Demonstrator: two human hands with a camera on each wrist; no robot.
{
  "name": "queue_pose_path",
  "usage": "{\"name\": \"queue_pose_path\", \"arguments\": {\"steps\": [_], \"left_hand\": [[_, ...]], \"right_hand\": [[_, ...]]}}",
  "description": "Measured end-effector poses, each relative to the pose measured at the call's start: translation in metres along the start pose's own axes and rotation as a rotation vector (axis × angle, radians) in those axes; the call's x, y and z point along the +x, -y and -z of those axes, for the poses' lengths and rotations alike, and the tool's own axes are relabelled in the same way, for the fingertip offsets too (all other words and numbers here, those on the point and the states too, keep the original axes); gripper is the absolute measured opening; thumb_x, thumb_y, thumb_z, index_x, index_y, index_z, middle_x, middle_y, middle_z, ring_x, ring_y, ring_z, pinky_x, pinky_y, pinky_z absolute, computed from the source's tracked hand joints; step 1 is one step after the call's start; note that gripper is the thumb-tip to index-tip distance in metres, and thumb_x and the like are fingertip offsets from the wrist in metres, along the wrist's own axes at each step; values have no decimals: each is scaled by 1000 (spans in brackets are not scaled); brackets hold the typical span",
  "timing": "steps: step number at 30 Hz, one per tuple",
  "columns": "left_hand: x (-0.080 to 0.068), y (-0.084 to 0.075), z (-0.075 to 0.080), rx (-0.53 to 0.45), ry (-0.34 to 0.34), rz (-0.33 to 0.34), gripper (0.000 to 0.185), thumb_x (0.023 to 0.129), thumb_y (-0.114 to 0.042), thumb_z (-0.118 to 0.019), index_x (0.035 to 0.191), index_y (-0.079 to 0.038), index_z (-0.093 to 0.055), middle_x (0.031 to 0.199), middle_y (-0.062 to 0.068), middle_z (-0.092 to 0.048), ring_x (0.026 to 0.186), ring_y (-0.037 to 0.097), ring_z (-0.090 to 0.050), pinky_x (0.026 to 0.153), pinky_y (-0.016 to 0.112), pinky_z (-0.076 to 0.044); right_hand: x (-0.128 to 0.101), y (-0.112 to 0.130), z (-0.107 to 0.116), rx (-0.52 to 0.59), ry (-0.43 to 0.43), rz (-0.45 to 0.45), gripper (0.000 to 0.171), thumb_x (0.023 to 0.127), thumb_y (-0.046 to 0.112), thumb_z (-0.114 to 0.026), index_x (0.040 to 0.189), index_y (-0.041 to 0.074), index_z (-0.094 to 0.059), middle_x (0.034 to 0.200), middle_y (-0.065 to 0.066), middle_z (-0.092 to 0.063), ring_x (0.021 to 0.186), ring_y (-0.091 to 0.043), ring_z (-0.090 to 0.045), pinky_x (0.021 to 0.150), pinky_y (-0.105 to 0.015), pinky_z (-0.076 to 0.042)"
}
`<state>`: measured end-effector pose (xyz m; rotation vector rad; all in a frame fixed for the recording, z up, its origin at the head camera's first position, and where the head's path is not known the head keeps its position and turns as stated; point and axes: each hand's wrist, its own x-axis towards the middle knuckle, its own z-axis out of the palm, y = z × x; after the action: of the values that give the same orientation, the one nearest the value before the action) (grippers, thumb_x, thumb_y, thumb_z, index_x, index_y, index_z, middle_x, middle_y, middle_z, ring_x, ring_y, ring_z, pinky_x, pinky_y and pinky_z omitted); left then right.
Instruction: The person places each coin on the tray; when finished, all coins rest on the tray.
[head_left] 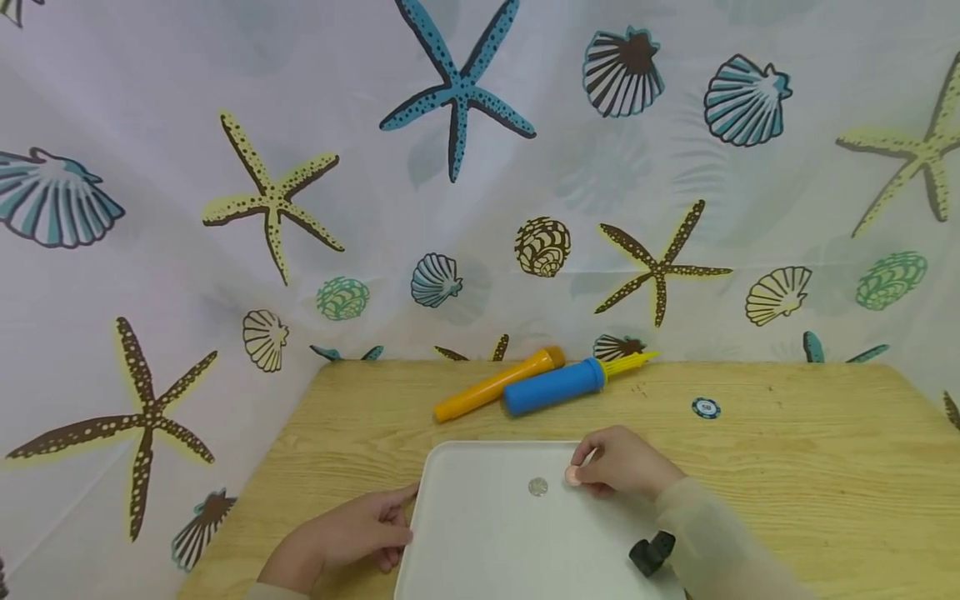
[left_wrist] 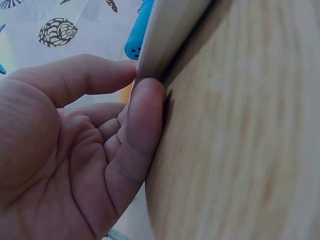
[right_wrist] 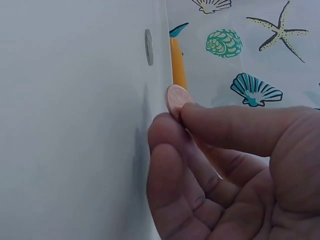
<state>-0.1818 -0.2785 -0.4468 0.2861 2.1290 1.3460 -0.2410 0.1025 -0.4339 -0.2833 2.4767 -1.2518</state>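
My right hand (head_left: 615, 462) pinches a copper-coloured coin (right_wrist: 178, 99) between thumb and fingertips, just above the back right part of a white tray (head_left: 480, 542). On the tray, left of that hand, a silver coin (head_left: 537, 487) lies flat; in the right wrist view this silver coin (right_wrist: 149, 47) appears edge-on. At the tray's left side, my left hand (head_left: 356, 529) holds the rim. The left wrist view shows that hand's thumb and a bent finger (left_wrist: 145, 112) against the tray's edge (left_wrist: 165, 40), close to the wooden tabletop.
Behind the tray lie an orange tube-like thing (head_left: 495, 385) and a blue hand pump (head_left: 555, 387) with a yellow nozzle. A blue-and-white poker chip (head_left: 706, 407) rests at the back right of the wooden table (head_left: 825, 467). A black device (head_left: 651, 553) sits by the right wrist.
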Motion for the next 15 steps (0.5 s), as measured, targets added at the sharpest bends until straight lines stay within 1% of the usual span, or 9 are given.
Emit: {"name": "queue_pose_path", "arguments": {"steps": [6, 15], "left_hand": [[1, 2, 0, 3, -2, -5, 78, 97, -12, -64, 157, 6, -18, 87, 10, -58, 73, 19, -61, 68, 34, -58], [-1, 3, 1, 3, 0, -6, 79, 97, -11, -64, 157, 7, -17, 86, 10, -58, 71, 19, -60, 66, 33, -58]], "right_hand": [[4, 3, -9, -30, -19, -11, 12, 87, 14, -78, 87, 8, -69, 67, -5, -63, 60, -16, -57, 59, -26, -49], [7, 2, -12, -124, -46, -71, 17, 87, 21, -80, 81, 10, -69, 66, -3, -60, 62, -17, -53, 60, -27, -43]]}}
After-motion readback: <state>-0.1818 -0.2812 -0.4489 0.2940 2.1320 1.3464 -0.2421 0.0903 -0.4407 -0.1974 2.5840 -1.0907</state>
